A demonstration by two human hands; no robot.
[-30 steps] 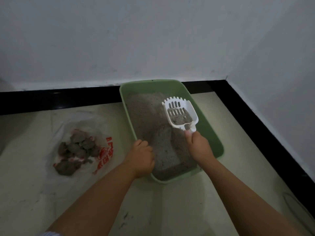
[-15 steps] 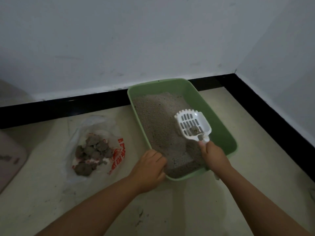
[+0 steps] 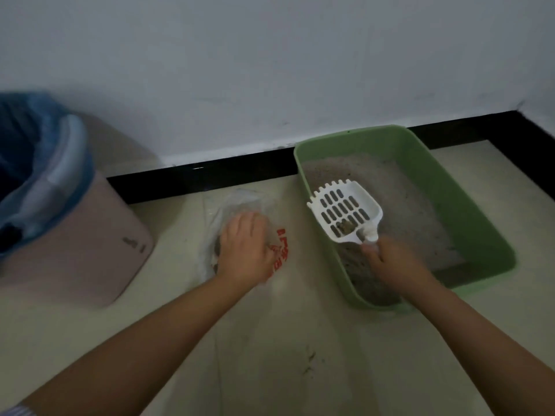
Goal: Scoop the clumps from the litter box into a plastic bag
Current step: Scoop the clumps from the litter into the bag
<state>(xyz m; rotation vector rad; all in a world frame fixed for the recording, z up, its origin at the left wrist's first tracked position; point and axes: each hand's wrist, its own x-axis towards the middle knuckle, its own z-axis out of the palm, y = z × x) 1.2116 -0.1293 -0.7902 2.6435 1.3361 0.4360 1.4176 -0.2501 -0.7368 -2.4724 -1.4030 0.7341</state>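
Carrying the white scoop [image 3: 345, 214] in my right hand [image 3: 393, 265], I keep its fingers wrapped around the short handle, and a small clump [image 3: 345, 227] sits near the handle end of the slotted pan. The scoop is above the left wall of the green litter box [image 3: 468, 205], so the load is not over the bag yet. My left hand [image 3: 244, 250] lies on the clear plastic bag [image 3: 237, 202] on the floor, with its fingers fairly straight and spread; I cannot tell whether it pinches the film. I think this hand should lift or open the mouth of the bag before I tip, because flat film gives no real target. I want to keep the scoop level while it passes the box rim, then tilt it only when it is over the opening. A strip of bare floor between box and bag gives room for a short sideways move. The pink bin [image 3: 90, 253] with its blue liner stands well apart on the left, and the black skirting runs behind everything.
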